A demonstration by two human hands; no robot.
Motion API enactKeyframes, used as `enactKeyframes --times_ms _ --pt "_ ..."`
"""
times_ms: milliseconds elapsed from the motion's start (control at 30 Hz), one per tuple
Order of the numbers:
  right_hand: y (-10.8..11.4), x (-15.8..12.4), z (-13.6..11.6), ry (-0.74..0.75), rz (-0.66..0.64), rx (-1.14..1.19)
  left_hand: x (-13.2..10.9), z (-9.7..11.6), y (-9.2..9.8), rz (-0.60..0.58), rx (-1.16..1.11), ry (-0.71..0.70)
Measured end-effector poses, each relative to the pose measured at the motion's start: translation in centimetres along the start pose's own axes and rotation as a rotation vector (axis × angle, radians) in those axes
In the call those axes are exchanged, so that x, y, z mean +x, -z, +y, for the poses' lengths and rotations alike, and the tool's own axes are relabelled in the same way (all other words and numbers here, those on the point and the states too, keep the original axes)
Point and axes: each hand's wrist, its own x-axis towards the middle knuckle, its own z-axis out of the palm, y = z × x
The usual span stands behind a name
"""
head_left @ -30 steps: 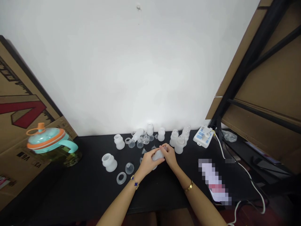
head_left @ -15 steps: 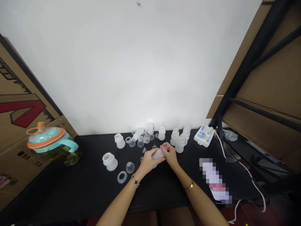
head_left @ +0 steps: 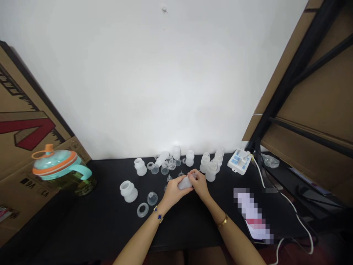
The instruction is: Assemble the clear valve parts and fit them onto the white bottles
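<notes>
My left hand [head_left: 173, 190] is wrapped around the body of a small frosted white baby bottle [head_left: 184, 183], which lies tilted with its top toward the right. My right hand [head_left: 200, 184] has its fingers closed at the bottle's clear top end; the exact part they pinch is partly hidden. To the left of my hands lie a clear dome cap [head_left: 152, 198] and a translucent ring [head_left: 142, 209]. An open white bottle body [head_left: 128, 191] stands farther left. Just beyond my fingers are small clear nipples [head_left: 169, 178], partly covered by my left hand.
Capped bottles [head_left: 211, 170] stand right of my hands. Clear caps and rings [head_left: 164, 168] cluster near the wall, beside open bottle bodies [head_left: 140, 167]. A teal-lidded jug [head_left: 62, 169] is at left, a power strip [head_left: 239, 161] with white cable and a phone [head_left: 252, 215] at right.
Both hands stay on the bottle, with only a slight shift of the right fingers at its top. The whole view has tilted very slightly; the other things keep their places.
</notes>
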Motion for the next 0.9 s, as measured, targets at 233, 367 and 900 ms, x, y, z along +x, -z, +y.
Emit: enactKeyframes --times_ms 233,367,900 --pt "-0.03 0.07 0.31 -0.001 -0.005 -0.017 -0.04 -0.06 -0.06 0.022 0.022 0.0" --pt "-0.05 0.11 0.4 -0.008 -0.005 -0.03 -0.06 0.05 -0.04 0.021 0.037 0.013" --pt "-0.16 0.11 0.48 -0.019 0.024 0.016 -0.1 0.28 -0.46 0.06 0.039 0.004"
